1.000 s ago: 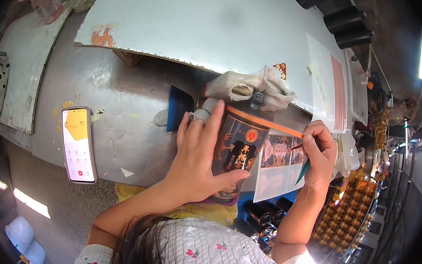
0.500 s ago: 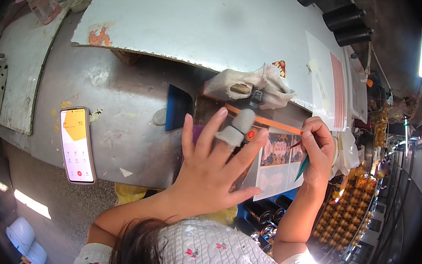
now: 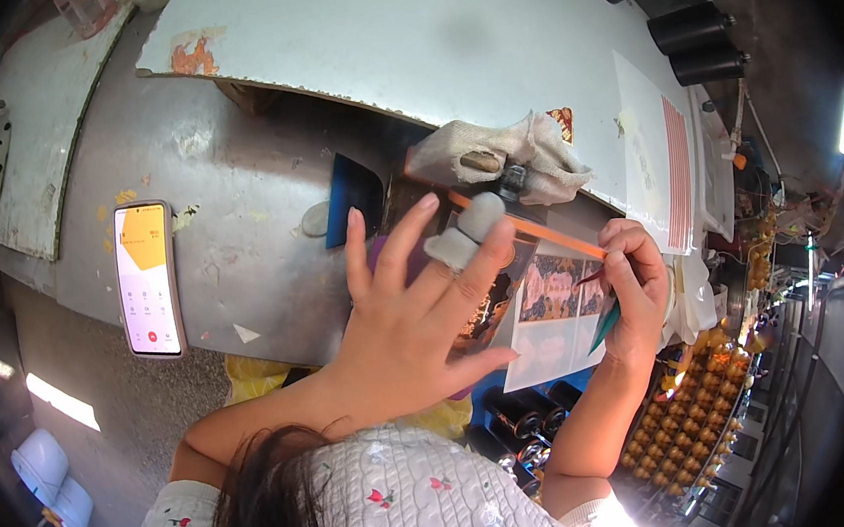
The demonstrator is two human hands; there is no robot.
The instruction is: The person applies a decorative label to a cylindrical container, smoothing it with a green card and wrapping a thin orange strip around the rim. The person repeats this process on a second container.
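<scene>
My left hand point(image 3: 403, 330) lies palm down with its fingers spread, over dark printed sheets. Grey cloth-like padding point(image 3: 480, 218) sits at its middle finger; whether the finger wears it or rests against it, I cannot tell. Opposite, my right hand point(image 3: 634, 280) pinches the right end of a narrow orange strip point(image 3: 540, 232), which slants up to the left. A dark red pointed tip and a teal pointed piece point(image 3: 605, 326) stick out from the right hand's fingers. Below the strip is a printed sheet point(image 3: 550, 292) in a clear sleeve. Beyond it lies a crumpled beige cloth point(image 3: 532, 143) with a black fitting.
A lit phone point(image 3: 148, 277) lies on the metal table point(image 3: 228, 220) at the left. A dark blue piece point(image 3: 351, 197) and a grey round stone-like piece point(image 3: 316, 220) lie near my left fingers. A large white board point(image 3: 372, 37) spans the far side. Gold round items point(image 3: 677, 422) fill racks at right.
My left index finger has shifted up and left, covering a round red-orange emblem that showed before. The right hand keeps its pinch on the orange strip. The whole view has shifted slightly.
</scene>
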